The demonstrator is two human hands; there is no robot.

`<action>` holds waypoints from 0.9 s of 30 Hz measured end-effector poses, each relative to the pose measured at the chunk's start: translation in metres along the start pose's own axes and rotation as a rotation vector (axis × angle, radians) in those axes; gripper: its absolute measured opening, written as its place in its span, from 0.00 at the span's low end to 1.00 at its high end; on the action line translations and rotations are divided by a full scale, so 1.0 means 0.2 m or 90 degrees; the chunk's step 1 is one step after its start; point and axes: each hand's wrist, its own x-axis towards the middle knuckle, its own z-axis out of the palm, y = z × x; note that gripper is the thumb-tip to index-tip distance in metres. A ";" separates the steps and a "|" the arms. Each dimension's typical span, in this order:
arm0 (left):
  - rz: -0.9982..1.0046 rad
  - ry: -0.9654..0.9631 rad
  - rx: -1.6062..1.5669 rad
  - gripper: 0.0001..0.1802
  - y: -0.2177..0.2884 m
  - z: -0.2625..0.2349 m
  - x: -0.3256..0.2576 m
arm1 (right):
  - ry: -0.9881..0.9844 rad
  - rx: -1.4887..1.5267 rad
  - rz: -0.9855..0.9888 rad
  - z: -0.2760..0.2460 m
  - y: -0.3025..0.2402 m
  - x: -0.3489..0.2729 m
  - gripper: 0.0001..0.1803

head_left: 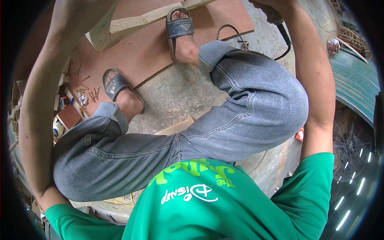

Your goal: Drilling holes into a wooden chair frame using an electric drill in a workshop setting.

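At one o'clock, right by the upper edge, the right hand (280,4) appears wrapped around a dark corded tool (273,16), though the edge crops both; the tool's black cord (286,37) drops from its lower end and curves in beside the right forearm (314,76). The left forearm (36,108) rises along nine o'clock and leaves the view towards eleven; the left hand lies past the edge there, so I cannot tell whether it grips anything.

At eleven o'clock a pale wood piece (120,31), sprinkled with shavings, slants across above a reddish-brown board (150,54); the right sandal (180,28), at twelve o'clock, overlaps the wood in view, while the left sandal (116,85), at ten, stands at the board's near edge. Between nine and ten o'clock loose screws (94,94) lie scattered on the board, left of the left sandal; a brown block (69,116) sits just below them, towards nine.

Near the dial's centre a short wooden strip (175,127) shows on the grey floor (182,88), partly behind the grey jeans (256,92); the green shirt (208,218) fills six o'clock. A green sheet (356,76) spreads between two and three o'clock; a round fan (349,138) stands at three.
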 end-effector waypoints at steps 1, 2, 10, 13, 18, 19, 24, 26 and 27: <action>-0.002 0.001 0.002 0.22 0.00 0.00 0.00 | 0.010 -0.021 -0.026 0.01 0.00 0.01 0.24; -0.007 0.008 0.001 0.23 0.00 0.00 0.00 | 0.009 -0.023 -0.027 0.02 0.00 0.01 0.24; -0.023 0.035 -0.034 0.20 0.00 -0.01 0.00 | -0.010 -0.055 0.003 0.02 -0.01 0.01 0.26; -0.033 0.031 0.014 0.19 -0.08 -0.06 -0.04 | -0.013 -0.039 -0.040 0.08 0.03 0.05 0.27; -0.033 0.027 0.028 0.20 -0.07 -0.05 -0.01 | -0.005 -0.008 -0.008 0.03 0.03 -0.01 0.27; -0.028 0.019 0.053 0.21 -0.07 -0.05 -0.01 | 0.013 -0.050 -0.009 0.04 0.04 0.00 0.27; -0.034 0.034 0.059 0.20 -0.06 -0.05 0.00 | 0.072 -0.023 -0.084 0.05 0.02 -0.02 0.25; -0.036 0.040 0.052 0.20 -0.04 -0.04 0.01 | 0.095 -0.046 -0.099 0.05 0.02 -0.01 0.25; -0.035 0.039 0.039 0.20 -0.04 -0.04 0.01 | 0.084 -0.039 -0.086 0.05 0.03 -0.01 0.24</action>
